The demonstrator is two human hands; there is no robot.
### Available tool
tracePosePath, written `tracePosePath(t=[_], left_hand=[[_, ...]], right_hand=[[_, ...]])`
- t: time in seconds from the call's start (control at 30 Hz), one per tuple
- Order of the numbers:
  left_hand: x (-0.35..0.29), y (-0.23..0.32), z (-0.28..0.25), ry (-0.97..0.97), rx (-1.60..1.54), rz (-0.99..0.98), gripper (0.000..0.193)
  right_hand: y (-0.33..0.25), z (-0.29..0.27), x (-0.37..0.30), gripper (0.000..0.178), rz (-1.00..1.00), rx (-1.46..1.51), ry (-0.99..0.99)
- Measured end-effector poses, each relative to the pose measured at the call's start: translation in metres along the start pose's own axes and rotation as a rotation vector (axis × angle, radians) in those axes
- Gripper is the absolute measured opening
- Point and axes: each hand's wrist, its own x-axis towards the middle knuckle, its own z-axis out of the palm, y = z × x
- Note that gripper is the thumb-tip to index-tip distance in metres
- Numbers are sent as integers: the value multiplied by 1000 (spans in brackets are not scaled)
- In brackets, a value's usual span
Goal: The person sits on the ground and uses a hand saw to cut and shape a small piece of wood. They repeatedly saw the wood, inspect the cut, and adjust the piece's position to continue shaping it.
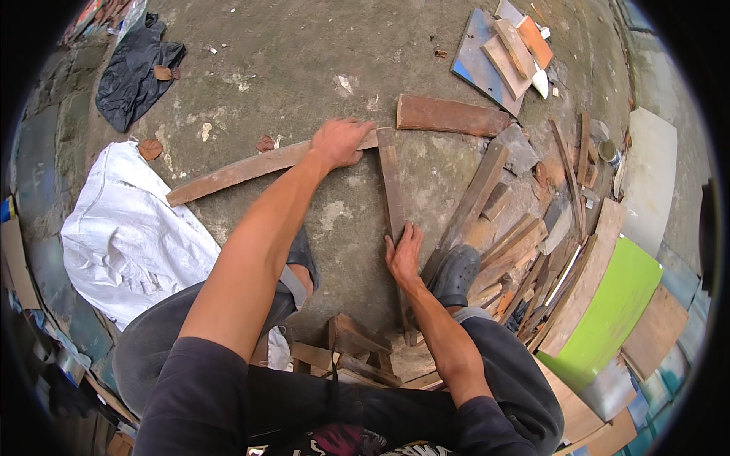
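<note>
Two lengths of wood meet at a corner on the concrete ground in front of me. One wooden plank (243, 173) stretches off to the left, and my left hand (341, 143) is closed over its right end. From that corner a narrower wooden strip (391, 182) runs back toward me, passing between my feet. My right hand (405, 252) grips this strip partway down, fingers against its edge. The strip's near end lies beside my right forearm. Just beyond the corner, a reddish-brown board (452, 115) lies flat, apart from both hands.
A white sack (137, 228) spreads at left, with a black plastic bag (137, 72) farther off. Scrap wood (513, 254) is piled by my right shoe (458, 275). Behind it lean a green panel (608, 311) and other boards. A blue-edged board (480, 64) carries offcuts at far right.
</note>
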Motion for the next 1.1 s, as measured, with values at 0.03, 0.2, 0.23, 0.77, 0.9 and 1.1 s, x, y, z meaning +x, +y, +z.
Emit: tracePosePath(t=[0.03, 0.2, 0.23, 0.77, 0.9, 1.1], left_hand=[[-2, 1, 0, 11, -7, -9, 63], [2, 2, -3, -36, 30, -6, 61], [5, 0, -2, -19, 53, 8, 61], [9, 1, 4, 48, 211, 130, 45], [19, -11, 4, -61, 245, 135, 45], [14, -4, 5, -168, 212, 120, 63]], right_hand=[[0, 0, 0, 69, 4, -5, 6], [-5, -25, 16, 68, 45, -156, -170], [-18, -46, 29, 68, 73, -215, -272], [-103, -17, 179, 62, 268, -202, 71], [-93, 8, 183, 48, 207, -139, 171], [-90, -5, 178, 46, 243, -88, 79]])
